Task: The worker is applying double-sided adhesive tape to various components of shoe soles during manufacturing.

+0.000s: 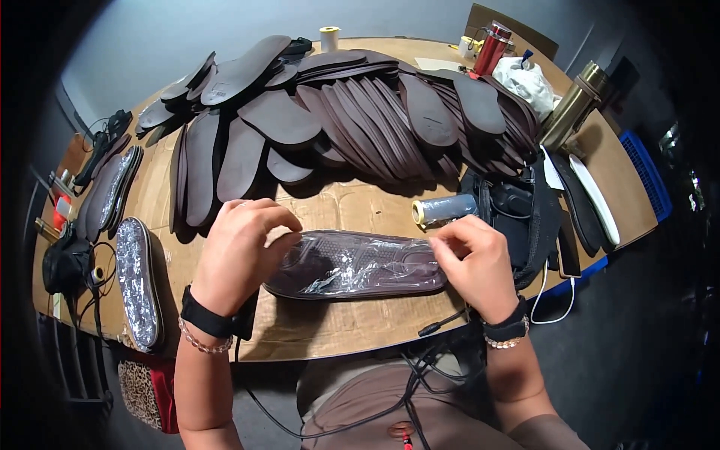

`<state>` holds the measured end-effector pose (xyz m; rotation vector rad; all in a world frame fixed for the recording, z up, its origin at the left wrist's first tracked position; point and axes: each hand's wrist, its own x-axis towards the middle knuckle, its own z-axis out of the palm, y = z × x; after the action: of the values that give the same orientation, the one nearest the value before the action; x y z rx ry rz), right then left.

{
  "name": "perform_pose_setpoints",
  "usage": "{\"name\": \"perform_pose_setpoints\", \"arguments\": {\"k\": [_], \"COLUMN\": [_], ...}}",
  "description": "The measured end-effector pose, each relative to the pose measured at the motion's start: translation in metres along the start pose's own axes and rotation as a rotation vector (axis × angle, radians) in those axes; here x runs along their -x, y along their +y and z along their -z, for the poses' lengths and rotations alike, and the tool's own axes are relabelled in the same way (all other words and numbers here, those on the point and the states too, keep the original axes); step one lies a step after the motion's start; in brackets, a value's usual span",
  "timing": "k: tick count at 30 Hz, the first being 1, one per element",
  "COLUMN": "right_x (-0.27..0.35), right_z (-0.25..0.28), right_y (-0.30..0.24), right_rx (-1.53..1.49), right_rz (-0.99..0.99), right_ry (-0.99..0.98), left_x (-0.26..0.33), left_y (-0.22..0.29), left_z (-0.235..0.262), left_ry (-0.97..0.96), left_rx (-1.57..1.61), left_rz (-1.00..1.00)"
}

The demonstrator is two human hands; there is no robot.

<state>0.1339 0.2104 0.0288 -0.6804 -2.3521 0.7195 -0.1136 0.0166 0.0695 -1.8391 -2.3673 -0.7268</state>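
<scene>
The clear film (337, 279) over the dark insole (375, 259), laid near centre, could be creased by uneven pulling; the left hand (251, 244) and right hand (476, 259) are placed at its ends, whether clamped cannot be told; the far side is blocked by stacked insoles (367, 124) and a roll (450, 208)

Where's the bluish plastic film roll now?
In the head view, the bluish plastic film roll lies right of centre, just beyond the right hand, beside the black mesh bag.
</scene>
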Motion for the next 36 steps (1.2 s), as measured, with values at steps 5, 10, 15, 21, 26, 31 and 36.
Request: {"name": "perform_pose_setpoints", "arguments": {"k": [5, 10, 15, 21, 26, 31, 36], "right_x": [-0.006, -0.005, -0.003, 0.007, 0.021, 0.021, 0.005], "right_z": [0.001, 0.002, 0.0, 0.001, -0.034, -0.072, -0.052], "right_y": [0.008, 0.01, 0.015, -0.023, -0.071, -0.048, -0.038], "right_rx": [-0.073, -0.229, -0.399, 0.012, -0.091, 0.201, 0.014], "right_rz": [-0.104, -0.194, -0.265, 0.009, 0.448, 0.417, 0.479], "right_ry": [0.056, 0.041, 0.055, 0.232, -0.292, -0.418, -0.261], "left_x": [-0.001, 0.001, 0.003, 0.005, 0.001, 0.0, 0.0], "left_y": [-0.02, -0.03, -0.034, -0.034, -0.034, -0.026, -0.028], "left_z": [0.0, 0.001, 0.004, 0.001, 0.0, -0.004, -0.007], "left_ry": [0.067, 0.015, -0.004, 0.009, 0.066, 0.08, 0.098], "left_rx": [0.124, 0.436, 0.623, 0.621, 0.579, 0.574, 0.541], "left_rz": [0.093, 0.25, 0.323, 0.342, 0.356, 0.373, 0.355]}}
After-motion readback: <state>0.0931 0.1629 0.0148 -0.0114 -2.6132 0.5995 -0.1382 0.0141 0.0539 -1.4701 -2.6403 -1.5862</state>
